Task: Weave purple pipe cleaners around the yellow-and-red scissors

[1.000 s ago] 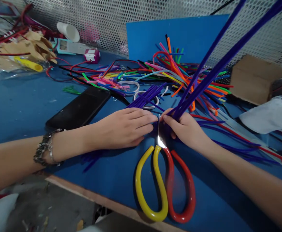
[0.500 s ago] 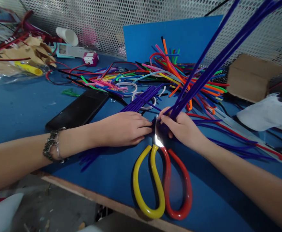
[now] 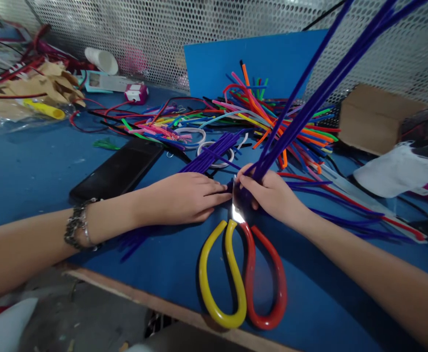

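Note:
My right hand (image 3: pixel 272 193) is closed round the lower ends of a bunch of long purple pipe cleaners (image 3: pixel 302 112), which slant up and out of view at the top right. Palm down, my left hand (image 3: pixel 184 198) lies across more purple pipe cleaners (image 3: pixel 212 151) on the table, its fingers stretched towards my right hand. What lies under its fingertips is mostly hidden. Between the two hands is the blade end of a pair of scissors (image 3: pixel 223 313) with one yellow and one red handle. The handles point towards me and the blade tips are partly covered.
A pile of multicoloured pipe cleaners (image 3: pixel 265 117) spreads before a blue board (image 3: pixel 236 66). A black phone-like slab (image 3: pixel 118 168) and white rings (image 3: pixel 216 155) lie beyond my left hand. Cardboard (image 3: pixel 371 117) and a white cloth-like piece (image 3: pixel 397 171) are at right. The table's wooden edge (image 3: pixel 133 296) runs nearest me.
The view has shifted slightly. Both hands, the scissors and the purple bunch keep nearly the same places relative to each other.

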A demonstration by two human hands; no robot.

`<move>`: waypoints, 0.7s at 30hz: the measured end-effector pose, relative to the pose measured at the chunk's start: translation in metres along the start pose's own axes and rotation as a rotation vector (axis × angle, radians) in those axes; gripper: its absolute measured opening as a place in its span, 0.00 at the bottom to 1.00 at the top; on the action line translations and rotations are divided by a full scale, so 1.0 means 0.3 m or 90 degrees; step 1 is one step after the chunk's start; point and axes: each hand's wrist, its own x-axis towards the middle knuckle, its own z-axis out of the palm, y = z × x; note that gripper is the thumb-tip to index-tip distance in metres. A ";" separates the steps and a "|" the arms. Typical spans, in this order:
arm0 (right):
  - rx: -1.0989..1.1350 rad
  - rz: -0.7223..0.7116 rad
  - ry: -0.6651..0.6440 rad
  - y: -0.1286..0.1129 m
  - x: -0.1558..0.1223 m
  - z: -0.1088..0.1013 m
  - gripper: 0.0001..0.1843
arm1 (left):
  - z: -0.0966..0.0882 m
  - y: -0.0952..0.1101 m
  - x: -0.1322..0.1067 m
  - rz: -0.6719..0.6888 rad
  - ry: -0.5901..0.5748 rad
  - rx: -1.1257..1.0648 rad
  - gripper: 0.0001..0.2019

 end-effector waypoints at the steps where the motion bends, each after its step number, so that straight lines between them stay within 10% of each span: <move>1: 0.001 0.002 -0.001 0.000 -0.001 0.000 0.06 | -0.002 0.001 0.000 0.002 0.002 0.004 0.18; 8: -0.063 -0.056 0.018 0.008 -0.001 -0.007 0.07 | -0.016 0.006 0.001 0.007 -0.001 0.011 0.17; 21: -0.103 -0.056 0.030 0.003 0.001 -0.006 0.06 | -0.020 0.030 0.096 -0.266 0.028 -0.270 0.04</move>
